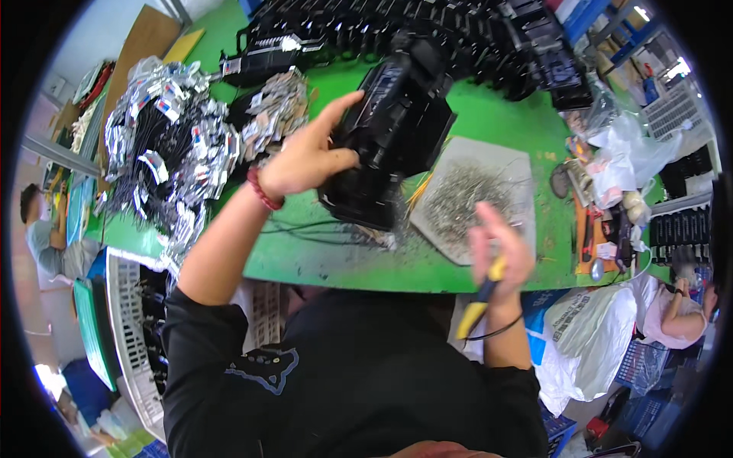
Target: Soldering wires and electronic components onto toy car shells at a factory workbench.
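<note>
My left hand (305, 156) grips a black plastic housing (389, 126) by its left side, thumb and forefinger apart along its edge. The housing is tilted above the green table. To the right, my right hand (500, 256) is slightly blurred, its fingers pointing away from me over the near part of a pale board (513, 164). Against its palm sits a hand tool with yellow-and-black handles (475, 311); the working end is hidden. A heap of thin, wiry bits (462, 198) covers much of the board.
Rows of similar black housings (489, 38) line the table's far side. At left lie bundled black cables with silver wrappings (172, 137) and a brownish pile (276, 111). Clear plastic bags (630, 153) and loose tools (595, 229) are at right. Other people appear at both edges.
</note>
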Demonstrator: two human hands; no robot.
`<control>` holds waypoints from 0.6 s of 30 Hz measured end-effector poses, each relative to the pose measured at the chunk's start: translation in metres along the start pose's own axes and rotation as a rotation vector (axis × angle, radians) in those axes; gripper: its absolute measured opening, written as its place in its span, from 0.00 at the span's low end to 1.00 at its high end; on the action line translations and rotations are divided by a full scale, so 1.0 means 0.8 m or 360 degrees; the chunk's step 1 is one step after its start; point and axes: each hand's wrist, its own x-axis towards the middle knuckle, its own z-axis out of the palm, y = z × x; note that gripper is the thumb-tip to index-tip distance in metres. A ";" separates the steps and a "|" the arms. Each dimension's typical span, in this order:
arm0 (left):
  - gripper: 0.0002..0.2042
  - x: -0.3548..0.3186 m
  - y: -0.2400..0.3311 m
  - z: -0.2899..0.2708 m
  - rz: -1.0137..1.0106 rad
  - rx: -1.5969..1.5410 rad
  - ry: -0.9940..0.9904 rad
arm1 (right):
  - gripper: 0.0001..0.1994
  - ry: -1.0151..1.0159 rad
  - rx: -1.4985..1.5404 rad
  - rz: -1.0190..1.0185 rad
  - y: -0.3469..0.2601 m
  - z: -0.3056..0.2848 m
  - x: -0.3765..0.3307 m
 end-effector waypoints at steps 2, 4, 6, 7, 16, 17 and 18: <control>0.36 -0.006 -0.004 -0.023 0.0126 0.0671 -0.0096 | 0.07 0.0134 -0.0048 0.0104 0.013 -0.009 0.008; 0.33 0.002 -0.012 -0.028 0.0216 0.1058 -0.0250 | 0.11 0.0027 -0.0133 -0.0012 0.024 0.004 0.020; 0.33 0.010 -0.023 -0.023 0.0093 0.1022 -0.0440 | 0.16 -0.0088 -0.0099 -0.0322 0.036 0.028 0.039; 0.32 0.012 -0.028 -0.017 0.0307 0.1121 -0.0444 | 0.18 -0.0154 -0.0205 -0.0529 0.045 0.044 0.052; 0.08 -0.012 -0.022 -0.019 0.0447 0.1538 -0.0018 | 0.14 -0.0549 -0.0384 -0.0761 0.071 0.115 0.086; 0.08 -0.017 -0.018 -0.018 0.0441 0.1536 -0.0020 | 0.13 -0.0514 -0.0414 -0.0827 0.073 0.117 0.087; 0.06 -0.022 -0.015 -0.015 0.0406 0.1627 0.0058 | 0.13 -0.0520 -0.0409 -0.0824 0.074 0.118 0.088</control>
